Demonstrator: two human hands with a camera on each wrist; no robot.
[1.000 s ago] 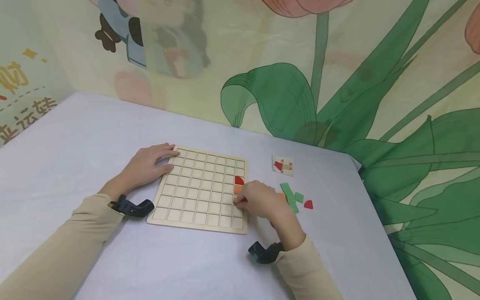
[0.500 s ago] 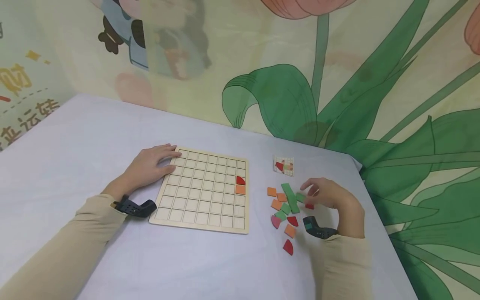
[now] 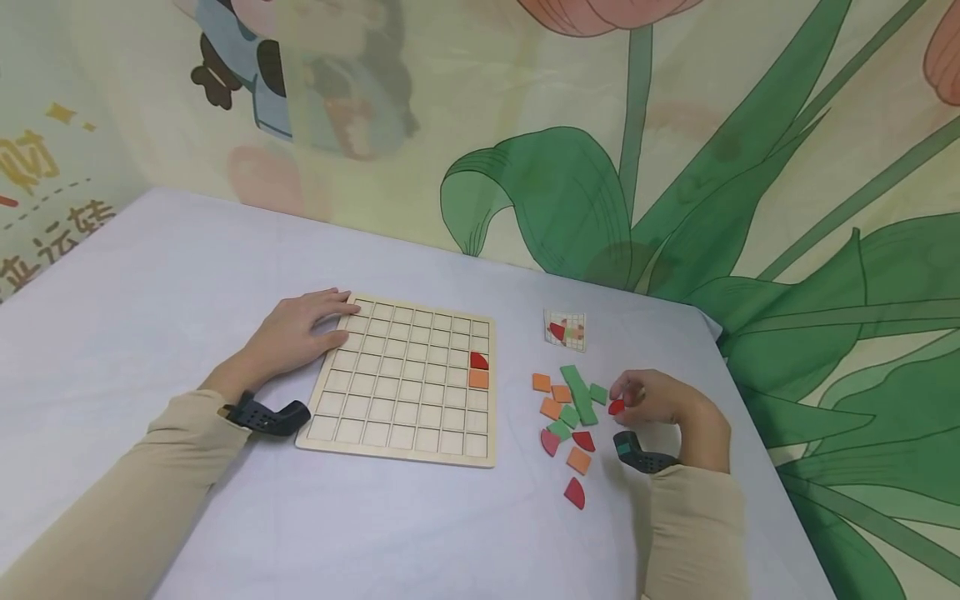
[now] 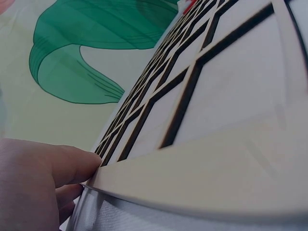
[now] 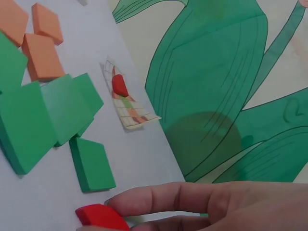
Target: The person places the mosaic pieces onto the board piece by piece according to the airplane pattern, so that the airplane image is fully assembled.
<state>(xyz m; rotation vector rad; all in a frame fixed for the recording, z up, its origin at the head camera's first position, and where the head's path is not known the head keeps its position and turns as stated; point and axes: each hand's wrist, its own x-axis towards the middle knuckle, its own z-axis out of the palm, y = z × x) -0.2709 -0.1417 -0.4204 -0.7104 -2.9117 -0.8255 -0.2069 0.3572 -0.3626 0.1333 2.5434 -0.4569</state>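
Note:
A wooden grid board (image 3: 405, 387) lies flat on the table. My left hand (image 3: 292, 329) rests at the board's left edge; in the left wrist view its fingertips (image 4: 89, 163) touch the corner of the frame. At the right, my right hand (image 3: 660, 398) pinches a red quarter-circle piece (image 3: 616, 407) between thumb and fingers; the right wrist view shows this red piece (image 5: 103, 216) low in the frame, part of it cut off. Set in the board's right column are another red quarter-circle (image 3: 479, 361) and an orange square (image 3: 478, 378) just below it.
Between board and right hand lie a long green strip (image 3: 578, 395), several orange squares (image 3: 578, 460), green squares (image 3: 597, 393) and red quarter-circles (image 3: 575, 492). A small picture card (image 3: 566, 331) lies behind them. The white-covered table (image 3: 360, 533) ends at a printed cloth backdrop (image 3: 375, 200).
My right hand has moved from the board's right column rightward to the loose pieces, and now pinches the far-right red quarter-circle. The left hand stays at the board's edge.

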